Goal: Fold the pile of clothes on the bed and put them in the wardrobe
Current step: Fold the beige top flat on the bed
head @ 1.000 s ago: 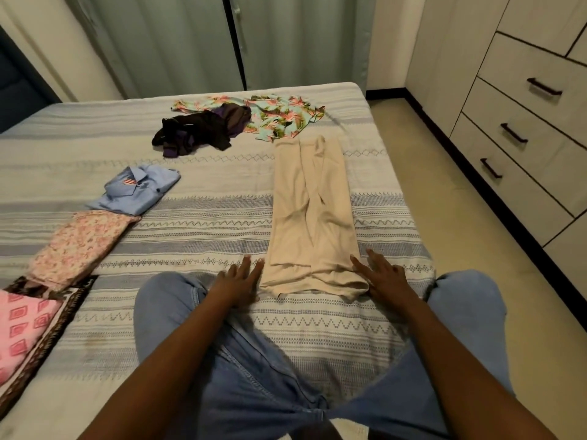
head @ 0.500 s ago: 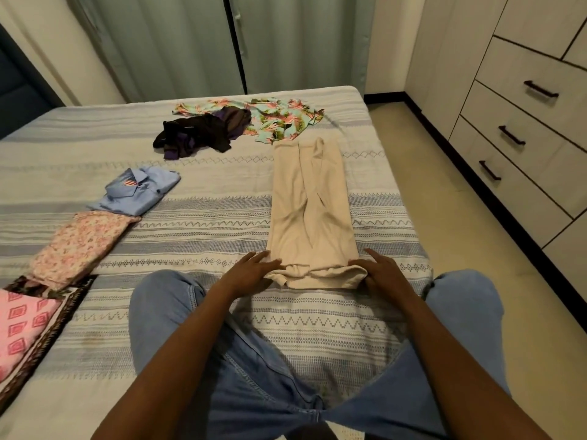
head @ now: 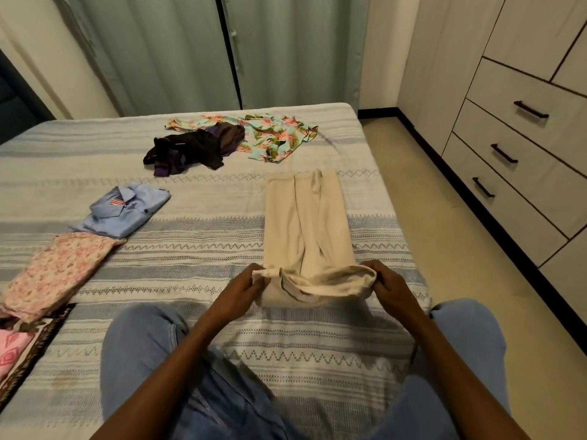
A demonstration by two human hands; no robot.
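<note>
The beige garment lies in a long narrow strip on the striped bed, its near end lifted and rolled over. The left hand and right hand each pinch a corner of that end. Beyond lie a dark crumpled garment and a floral shirt; leftward sit a folded blue shirt and a folded pink floral cloth. The wardrobe stands at right.

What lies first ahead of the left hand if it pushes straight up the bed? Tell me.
The left hand grips the beige garment; further up, probably the dark clothes heap, though depth is unclear.
</note>
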